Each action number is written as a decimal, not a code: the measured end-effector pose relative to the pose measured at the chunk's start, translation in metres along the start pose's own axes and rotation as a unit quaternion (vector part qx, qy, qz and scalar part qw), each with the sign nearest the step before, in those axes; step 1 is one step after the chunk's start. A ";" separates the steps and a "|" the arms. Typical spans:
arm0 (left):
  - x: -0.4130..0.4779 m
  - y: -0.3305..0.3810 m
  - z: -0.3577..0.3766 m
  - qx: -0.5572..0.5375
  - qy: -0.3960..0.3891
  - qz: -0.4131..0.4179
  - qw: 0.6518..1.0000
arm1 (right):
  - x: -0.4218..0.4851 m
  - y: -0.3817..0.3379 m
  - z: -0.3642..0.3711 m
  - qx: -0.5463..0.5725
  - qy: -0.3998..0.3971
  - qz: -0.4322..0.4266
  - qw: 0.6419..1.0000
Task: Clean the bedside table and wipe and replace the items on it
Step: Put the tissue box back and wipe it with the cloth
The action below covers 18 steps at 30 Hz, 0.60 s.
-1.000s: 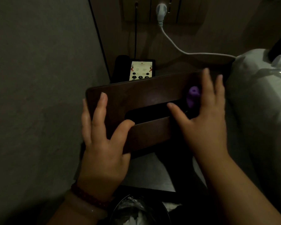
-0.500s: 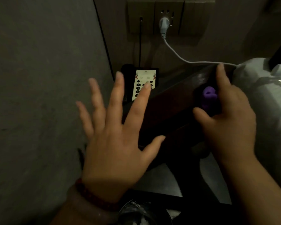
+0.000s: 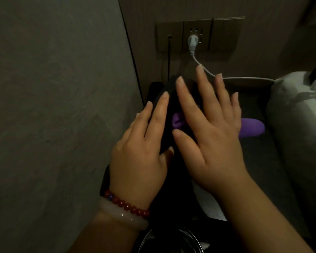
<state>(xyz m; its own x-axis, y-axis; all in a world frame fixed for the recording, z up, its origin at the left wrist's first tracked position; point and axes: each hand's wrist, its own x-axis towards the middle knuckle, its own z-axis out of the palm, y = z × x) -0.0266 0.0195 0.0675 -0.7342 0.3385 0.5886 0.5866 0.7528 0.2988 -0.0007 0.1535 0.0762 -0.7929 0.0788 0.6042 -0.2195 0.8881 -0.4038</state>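
While the right hand (image 3: 212,143) lies flat with its fingers spread, it covers the middle of a purple cloth (image 3: 252,128), which shows at both sides of the hand: a small fold by the index finger and a longer piece to the right, lying on the dark surface (image 3: 266,167). The left hand (image 3: 142,154) sits just beside it, fingers straight and close together along a dark object (image 3: 169,114) that stands between the two hands. Its thumb tip peeks out at the near side of that object, and I cannot tell whether the hand grips it or only rests on it. The light is too dim to tell what the object is. A red bead bracelet (image 3: 126,204) and a pale bangle (image 3: 122,216) circle the left wrist. On the far wall a white plug (image 3: 192,41) sits in a socket panel (image 3: 224,33), and its cable (image 3: 244,78) runs right toward the pale bedding (image 3: 299,128). A black cable (image 3: 169,57) drops from the panel's left part.
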 end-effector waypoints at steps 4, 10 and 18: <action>-0.009 0.003 0.005 -0.015 0.018 -0.025 0.999 | 0.001 0.009 0.003 -0.043 0.084 0.033 0.995; -0.013 -0.002 0.019 -0.048 0.035 -0.090 0.994 | 0.000 0.003 0.018 0.003 0.106 0.159 0.982; -0.011 -0.007 0.013 -0.053 0.052 -0.120 0.990 | 0.005 0.010 0.020 0.022 0.149 0.145 0.978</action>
<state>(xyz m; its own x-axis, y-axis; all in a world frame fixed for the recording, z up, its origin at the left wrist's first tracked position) -0.0273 0.0173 0.0494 -0.8212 0.0924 0.5631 0.4356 0.7391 0.5139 -0.0181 0.1541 0.0615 -0.6263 0.4590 0.6301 -0.0383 0.7892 -0.6129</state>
